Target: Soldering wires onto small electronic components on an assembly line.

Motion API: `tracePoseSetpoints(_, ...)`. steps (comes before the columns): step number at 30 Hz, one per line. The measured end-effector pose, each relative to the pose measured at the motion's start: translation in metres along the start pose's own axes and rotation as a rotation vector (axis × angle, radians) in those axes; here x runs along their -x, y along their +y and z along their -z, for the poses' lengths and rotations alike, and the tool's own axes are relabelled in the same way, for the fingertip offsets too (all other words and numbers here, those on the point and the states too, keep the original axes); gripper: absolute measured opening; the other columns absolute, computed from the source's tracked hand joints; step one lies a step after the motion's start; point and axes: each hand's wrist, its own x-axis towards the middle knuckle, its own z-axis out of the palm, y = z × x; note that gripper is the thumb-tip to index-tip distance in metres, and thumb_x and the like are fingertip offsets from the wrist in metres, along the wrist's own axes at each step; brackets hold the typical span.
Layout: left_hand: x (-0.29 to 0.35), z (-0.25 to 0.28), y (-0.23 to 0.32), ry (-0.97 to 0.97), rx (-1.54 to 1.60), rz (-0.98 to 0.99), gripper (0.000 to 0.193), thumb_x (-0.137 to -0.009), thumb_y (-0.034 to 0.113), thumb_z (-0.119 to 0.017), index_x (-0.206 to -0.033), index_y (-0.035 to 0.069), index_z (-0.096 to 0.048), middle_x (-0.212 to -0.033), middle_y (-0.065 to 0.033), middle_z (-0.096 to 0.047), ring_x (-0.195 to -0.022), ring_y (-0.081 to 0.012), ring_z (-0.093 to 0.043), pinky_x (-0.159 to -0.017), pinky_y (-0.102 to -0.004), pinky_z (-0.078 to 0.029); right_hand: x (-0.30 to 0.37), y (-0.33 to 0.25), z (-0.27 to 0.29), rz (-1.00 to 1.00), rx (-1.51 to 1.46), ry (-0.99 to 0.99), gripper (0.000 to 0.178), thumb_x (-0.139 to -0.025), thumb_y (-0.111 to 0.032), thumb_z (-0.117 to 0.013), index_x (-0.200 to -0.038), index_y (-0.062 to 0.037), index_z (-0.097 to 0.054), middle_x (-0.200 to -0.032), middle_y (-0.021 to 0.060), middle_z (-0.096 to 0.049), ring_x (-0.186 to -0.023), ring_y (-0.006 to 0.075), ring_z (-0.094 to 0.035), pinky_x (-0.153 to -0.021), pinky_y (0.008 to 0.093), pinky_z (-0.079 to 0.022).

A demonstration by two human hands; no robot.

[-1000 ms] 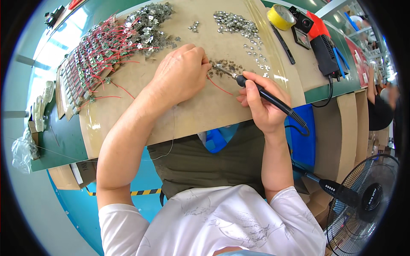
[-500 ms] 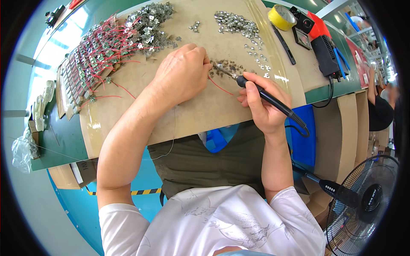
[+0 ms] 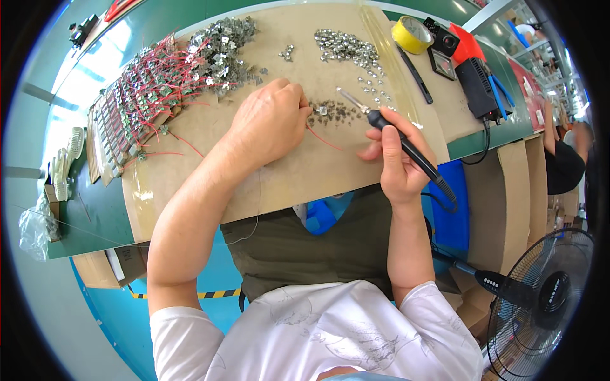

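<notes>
My right hand (image 3: pixel 406 155) grips a black soldering iron (image 3: pixel 410 147) like a pen, its metal tip raised to the upper left, apart from the work. My left hand (image 3: pixel 270 120) is closed in a pinch, the fingertips partly hidden. A thin silvery solder wire (image 3: pixel 259 202) runs up from my lap under that hand. A red wire (image 3: pixel 325 138) trails right from beside its fingertips. Just right of them a small square metal piece (image 3: pixel 322 110) lies on brown burn marks (image 3: pixel 340 115) on the cardboard sheet (image 3: pixel 305 184).
Metal parts with red wires (image 3: pixel 149 95) are heaped at left, beside loose metal pieces (image 3: pixel 222 47). Small shiny parts (image 3: pixel 346 47) lie at the back right. Yellow tape (image 3: pixel 412 35), a black pen-like tool (image 3: pixel 416 76) and a black power box (image 3: pixel 475 86) stand right. A fan (image 3: pixel 546 298) is lower right.
The soldering iron's tip has lifted off the small metal piece and moved up and right, leaving that piece in plain sight. My left hand keeps its pinch, nearly in place.
</notes>
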Motion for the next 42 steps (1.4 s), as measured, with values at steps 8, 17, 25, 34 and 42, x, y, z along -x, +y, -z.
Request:
tracePoseSetpoints(8,0.001,0.003,0.0,-0.018,0.021,0.025,0.017,-0.096,0.016,-0.069,-0.096,-0.001,-0.072,-0.106,-0.023,-0.07,-0.101,-0.043,-0.068,-0.091,-0.0505,-0.054,-0.035,0.016,0.036,0.09,0.42,-0.017,0.024,-0.104,-0.005,-0.068,-0.127,-0.0042,-0.071,-0.096,0.0086,-0.079,-0.065,0.0083,-0.064,-0.059,0.0242,-0.049)
tracePoseSetpoints(17,-0.003,0.002,0.008,-0.004,0.064,-0.017,0.015,-0.094,0.015,-0.069,-0.093,0.001,-0.07,-0.103,-0.0212,-0.069,-0.099,-0.0428,-0.068,-0.089,-0.0499,-0.054,-0.037,0.006,0.057,0.343,0.662,-0.158,0.045,-0.079,0.008,-0.08,-0.12,-0.0077,-0.073,-0.093,0.0085,-0.078,-0.08,0.0256,-0.071,-0.072,0.0352,-0.057)
tracePoseSetpoints(25,0.005,-0.004,-0.009,0.091,0.058,-0.053,0.012,-0.09,0.01,-0.074,-0.089,-0.001,-0.068,-0.091,-0.0176,-0.068,-0.086,-0.0368,-0.068,-0.078,-0.0446,-0.053,-0.029,0.009,0.035,0.343,0.578,-0.199,0.036,-0.084,0.006,-0.078,-0.117,-0.0073,-0.074,-0.095,0.0084,-0.077,-0.079,0.0269,-0.071,-0.071,0.0372,-0.055)
tracePoseSetpoints(34,0.001,-0.004,-0.006,0.08,0.063,-0.068,0.011,-0.089,0.008,-0.075,-0.089,-0.001,-0.068,-0.087,-0.0164,-0.067,-0.082,-0.0352,-0.067,-0.076,-0.0439,-0.054,-0.032,0.012,0.0,0.415,0.574,-0.266,0.034,-0.087,-0.002,-0.074,-0.121,-0.0089,-0.072,-0.083,0.005,-0.069,-0.07,0.0259,-0.057,-0.065,0.0367,-0.05)
tracePoseSetpoints(42,0.0,-0.004,-0.005,0.096,0.068,-0.087,0.012,-0.088,0.007,-0.075,-0.089,-0.002,-0.067,-0.085,-0.0166,-0.067,-0.08,-0.0348,-0.067,-0.074,-0.0438,-0.054,-0.033,0.011,-0.001,0.417,0.556,-0.25,0.035,-0.086,-0.001,-0.075,-0.12,-0.0085,-0.073,-0.08,0.0049,-0.067,-0.07,0.0252,-0.058,-0.066,0.0369,-0.05)
